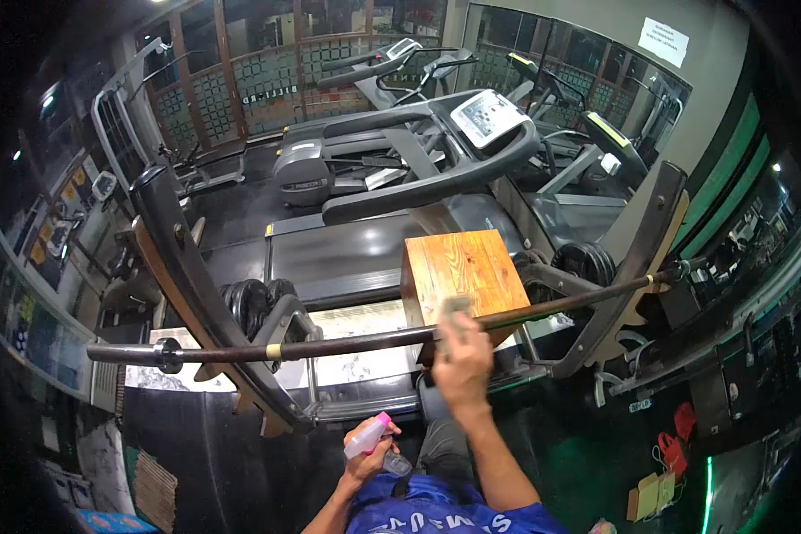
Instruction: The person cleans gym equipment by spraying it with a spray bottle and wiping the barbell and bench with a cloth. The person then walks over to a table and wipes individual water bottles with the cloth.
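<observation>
My left hand (371,449) is wrapped round a small spray bottle (365,440) with a pink top, held low in front of my body. Reaching forward over the barbell (365,343), my right hand (463,360) grips a greyish cloth (455,305). The cloth is at the near part of the top of a wooden box (473,262); whether it presses on the wood is hard to tell. The barbell lies across the rack between me and the box, passing by my right hand.
Rack uprights stand left (182,254) and right (636,249), with weight plates (586,262) beside them. Behind the box is a treadmill (338,254) with a console (489,117). Red items (674,454) and a cardboard piece (651,495) lie at lower right.
</observation>
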The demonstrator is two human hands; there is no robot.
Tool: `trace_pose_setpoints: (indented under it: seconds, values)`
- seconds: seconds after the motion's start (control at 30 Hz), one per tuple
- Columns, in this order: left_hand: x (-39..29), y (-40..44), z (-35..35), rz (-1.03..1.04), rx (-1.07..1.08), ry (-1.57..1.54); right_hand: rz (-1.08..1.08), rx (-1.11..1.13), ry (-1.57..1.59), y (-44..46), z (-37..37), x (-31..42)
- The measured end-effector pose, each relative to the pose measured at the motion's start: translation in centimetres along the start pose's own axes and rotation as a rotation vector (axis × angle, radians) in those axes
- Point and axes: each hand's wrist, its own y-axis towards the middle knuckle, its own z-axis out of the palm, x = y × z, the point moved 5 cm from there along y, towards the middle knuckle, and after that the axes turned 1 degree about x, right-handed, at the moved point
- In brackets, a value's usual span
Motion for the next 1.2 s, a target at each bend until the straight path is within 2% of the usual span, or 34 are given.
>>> trace_pose_setpoints:
  seconds: [0.03, 0.13, 0.27, 0.3, 0.5, 0.57, 0.63, 0.7, 0.77, 0.87, 0.97, 1.1, 1.2]
  values:
    - [0.0, 0.1, 0.1, 0.002, 0.004, 0.007, -0.054, 0.104, -0.005, -0.2, 0.9, 2.3]
    - [0.1, 0.2, 0.1, -0.001, 0.027, 0.042, -0.216, 0.191, 0.124, -0.1, 1.8, 7.0]
    - [-0.5, 0.8, 0.2, 0.031, 0.032, 0.104, -0.224, 0.187, 0.232, 0.3, 1.1, 5.1]
    - [-0.5, 0.8, 0.2, 0.029, 0.024, 0.093, -0.24, 0.147, 0.125, -0.1, 1.3, 3.6]
    - [0.0, 0.6, -1.0, 0.001, -0.022, 0.076, -0.068, -0.035, -0.08, 0.5, -2.7, -5.5]
    - [-0.2, 0.5, -1.5, 0.028, -0.016, 0.147, 0.112, -0.117, -0.119, 0.9, -3.8, -9.8]
    - [-0.5, 0.3, -2.0, 0.031, -0.031, 0.164, 0.336, -0.161, -0.002, 1.5, -4.8, -11.4]
    - [-0.6, 0.0, -2.5, 0.009, -0.05, 0.128, 0.38, -0.208, 0.028, 1.5, -3.6, -9.3]
    - [-0.6, -0.2, -2.8, 0.0, -0.062, 0.162, 0.172, -0.133, -0.03, 1.5, -1.9, -5.5]
    - [-1.0, -0.7, -2.7, -0.017, -0.085, 0.168, -0.07, 0.028, 0.17, 1.0, 1.5, 2.9]
    - [-3.4, -0.9, -2.1, 0.188, -0.027, 0.58, -0.266, 0.154, 0.326, 0.5, 4.4, 10.4]
    - [-3.9, -1.6, -1.6, 0.082, -0.093, 0.551, -0.387, 0.216, 0.377, 0.4, 7.0, 14.8]
    - [-3.6, -1.8, -1.8, 0.149, -0.019, 0.628, -0.405, 0.213, 0.415, 0.6, 6.5, 13.9]
